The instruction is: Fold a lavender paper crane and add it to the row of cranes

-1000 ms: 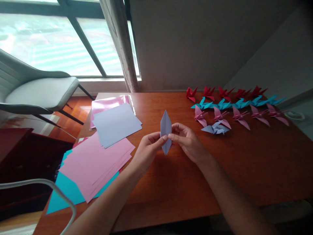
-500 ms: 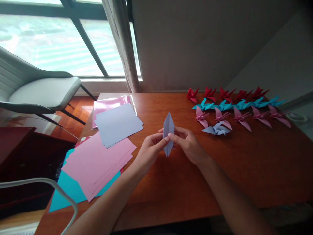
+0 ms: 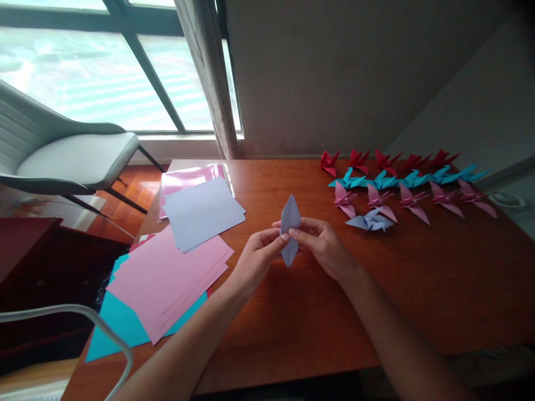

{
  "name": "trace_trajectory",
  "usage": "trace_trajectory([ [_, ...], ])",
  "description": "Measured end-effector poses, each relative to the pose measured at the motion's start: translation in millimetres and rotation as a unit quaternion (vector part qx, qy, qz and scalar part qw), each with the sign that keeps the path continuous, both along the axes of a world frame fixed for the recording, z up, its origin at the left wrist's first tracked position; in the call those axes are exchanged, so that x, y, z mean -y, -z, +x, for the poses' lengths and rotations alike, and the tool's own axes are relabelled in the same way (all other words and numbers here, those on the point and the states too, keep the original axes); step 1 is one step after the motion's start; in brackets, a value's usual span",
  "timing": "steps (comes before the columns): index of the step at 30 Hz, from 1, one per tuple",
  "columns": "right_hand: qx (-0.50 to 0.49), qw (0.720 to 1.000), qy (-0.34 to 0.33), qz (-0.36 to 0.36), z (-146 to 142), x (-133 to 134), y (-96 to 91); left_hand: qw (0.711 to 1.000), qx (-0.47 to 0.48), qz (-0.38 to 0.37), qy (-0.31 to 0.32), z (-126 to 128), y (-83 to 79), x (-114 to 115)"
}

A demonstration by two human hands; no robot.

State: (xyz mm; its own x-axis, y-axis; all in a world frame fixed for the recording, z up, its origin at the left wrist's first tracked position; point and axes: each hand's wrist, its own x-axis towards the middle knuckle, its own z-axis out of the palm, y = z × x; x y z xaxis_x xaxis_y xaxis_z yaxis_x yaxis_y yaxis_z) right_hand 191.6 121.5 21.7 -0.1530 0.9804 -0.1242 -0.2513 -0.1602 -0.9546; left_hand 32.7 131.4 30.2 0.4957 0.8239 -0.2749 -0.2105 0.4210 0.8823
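A pale lavender folded paper (image 3: pixel 291 214), shaped like a long narrow diamond, is held upright above the middle of the table. My left hand (image 3: pixel 264 249) pinches its left edge, thumb on the near face. From the other side my right hand (image 3: pixel 321 243) grips it, with the thumb tip on its centre and the fingers behind. The fingers behind the paper are partly hidden. Right of my hands lies a finished crane (image 3: pixel 371 220) in the same pale colour.
Behind that crane stand rows of pink cranes (image 3: pixel 412 201), blue cranes (image 3: pixel 384 179) and red cranes (image 3: pixel 387 161). At left lie lavender sheets (image 3: pixel 204 211), pink sheets (image 3: pixel 167 278) and blue sheets (image 3: pixel 121 326) on the wooden table (image 3: pixel 267 345). A chair (image 3: pixel 79 159) stands by the window.
The folded paper is turned slightly and sits a touch further right in the view. Both hands keep nearly the same hold on it.
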Motion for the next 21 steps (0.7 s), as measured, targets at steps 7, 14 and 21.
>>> trace_trajectory([
  [7,-0.009,1.000,-0.008,-0.006,0.4,0.2,1.0,1.000,0.006,-0.009,-0.004,-0.3,1.0,0.2],
  [14,0.000,1.000,-0.016,-0.013,1.9,1.0,2.6,1.000,0.002,0.000,-0.006,0.3,1.5,0.0],
  [21,0.014,1.000,-0.006,0.003,1.3,1.3,0.7,1.000,0.004,0.001,0.005,0.1,0.7,1.0],
])
